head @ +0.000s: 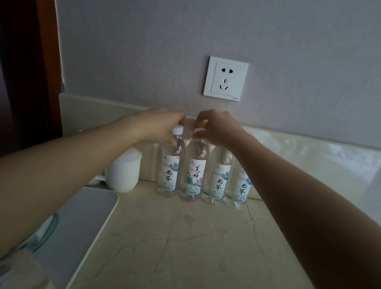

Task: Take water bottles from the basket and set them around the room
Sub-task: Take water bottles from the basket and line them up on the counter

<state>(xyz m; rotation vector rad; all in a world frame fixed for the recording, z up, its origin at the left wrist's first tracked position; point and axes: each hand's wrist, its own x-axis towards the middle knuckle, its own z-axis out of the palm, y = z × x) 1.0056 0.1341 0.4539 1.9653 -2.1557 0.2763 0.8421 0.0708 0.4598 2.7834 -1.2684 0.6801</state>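
Several clear water bottles with white caps and pale printed labels stand upright in a row against the backsplash on a marble counter [197, 251]. My left hand [161, 124] grips the neck and cap of the leftmost bottle [170, 165]. My right hand [217, 127] pinches the cap of the second bottle [193, 170]. Two more bottles stand to the right, one [218, 175] partly behind my right forearm and another [241, 187] mostly hidden by it. No basket is in view.
A white lidded mug [124, 170] stands left of the bottles. A grey-white tray [87, 223] lies at the counter's left, with pale green items at its near end. A wall socket [226, 78] sits above the bottles. A dark wooden frame [37, 46] borders the left.
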